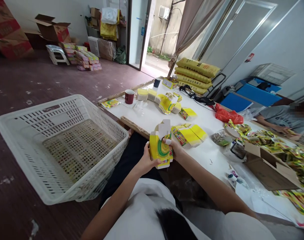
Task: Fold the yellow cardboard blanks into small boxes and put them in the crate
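Observation:
Both my hands hold a yellow printed carton (156, 148) over the near edge of the table, its white end flap standing up. My left hand (147, 161) grips its left side, with the thumb across the lower front. On the other side my right hand (173, 148) is closed on the carton's right edge, a white covering on one finger. Just beyond, flat yellow cartons (191, 134) lie in a stack on the white table (148, 115). More yellow cartons (166, 104) sit farther back in a loose pile.
A white plastic basket (79, 100) stands to my left. A red mug (129, 96) and a dark mug (156, 82) are on the table. At right are a cardboard box (269, 170), heaped small packets (279, 143), a red bag (228, 115) and another person (279, 116).

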A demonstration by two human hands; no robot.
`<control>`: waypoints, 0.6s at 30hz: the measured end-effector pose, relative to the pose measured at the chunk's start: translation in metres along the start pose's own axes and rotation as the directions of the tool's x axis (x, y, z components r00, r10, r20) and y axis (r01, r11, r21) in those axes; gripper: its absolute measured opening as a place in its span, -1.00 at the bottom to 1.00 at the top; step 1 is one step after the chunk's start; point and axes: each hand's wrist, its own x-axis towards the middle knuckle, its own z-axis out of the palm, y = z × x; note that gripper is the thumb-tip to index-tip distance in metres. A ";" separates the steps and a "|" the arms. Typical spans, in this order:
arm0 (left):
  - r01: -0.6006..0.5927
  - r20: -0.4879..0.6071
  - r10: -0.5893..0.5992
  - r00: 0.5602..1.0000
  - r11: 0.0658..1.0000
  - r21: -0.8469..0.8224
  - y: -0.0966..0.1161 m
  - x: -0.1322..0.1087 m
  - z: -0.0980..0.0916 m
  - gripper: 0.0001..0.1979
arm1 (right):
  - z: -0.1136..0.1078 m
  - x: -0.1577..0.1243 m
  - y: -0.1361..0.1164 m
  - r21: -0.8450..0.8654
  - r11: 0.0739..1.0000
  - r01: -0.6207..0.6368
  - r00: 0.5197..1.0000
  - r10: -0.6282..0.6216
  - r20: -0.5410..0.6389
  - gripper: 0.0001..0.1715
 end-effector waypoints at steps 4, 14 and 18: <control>0.057 -0.090 -0.061 0.994 0.997 -0.048 0.010 -0.002 0.005 0.23 | 0.014 0.003 0.008 0.053 0.999 0.014 1.000 -0.013 -0.017 -0.48; -0.004 -0.153 -0.007 0.988 0.998 -0.068 0.059 0.032 -0.008 -0.25 | 0.027 0.047 0.001 0.208 0.971 0.119 0.992 -0.106 -0.074 -0.49; 0.078 -0.081 -0.078 0.994 0.997 -0.013 0.089 0.110 -0.023 -0.47 | 0.020 0.096 -0.012 0.304 0.923 0.236 0.957 -0.166 -0.238 -0.49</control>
